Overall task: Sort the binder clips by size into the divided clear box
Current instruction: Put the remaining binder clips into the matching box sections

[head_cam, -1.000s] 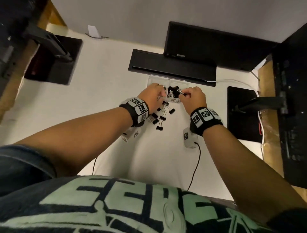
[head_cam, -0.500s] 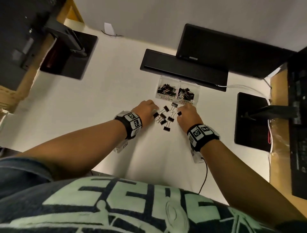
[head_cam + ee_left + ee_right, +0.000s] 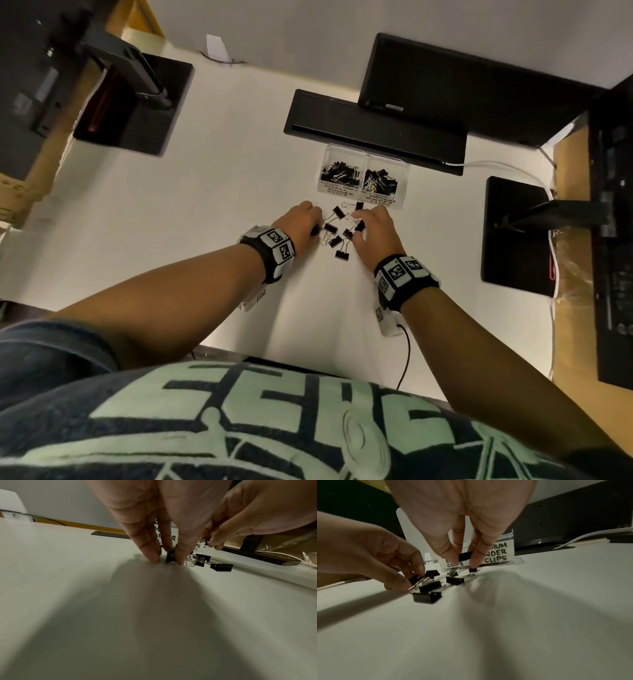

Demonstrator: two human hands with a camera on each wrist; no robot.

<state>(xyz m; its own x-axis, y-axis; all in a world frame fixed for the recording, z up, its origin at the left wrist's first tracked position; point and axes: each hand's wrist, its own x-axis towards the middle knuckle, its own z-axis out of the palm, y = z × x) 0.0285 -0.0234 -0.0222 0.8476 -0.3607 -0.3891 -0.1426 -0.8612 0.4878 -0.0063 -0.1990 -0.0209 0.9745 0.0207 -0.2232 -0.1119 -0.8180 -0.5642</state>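
Several black binder clips lie loose on the white table just in front of the divided clear box, whose two compartments, labelled small and medium, hold more clips. My left hand is at the left edge of the pile and pinches a black clip against the table between thumb and fingers. My right hand is at the pile's right edge and pinches a black clip lifted a little off the table. The box label stands right behind it.
A black keyboard tray and monitor stand behind the box. Black monitor bases sit at the left and right. A white cable runs at the back right. The white table stretches left of the hands.
Both hands came back from the box to the loose pile. Each now pinches a clip; the right one has lifted its clip slightly.
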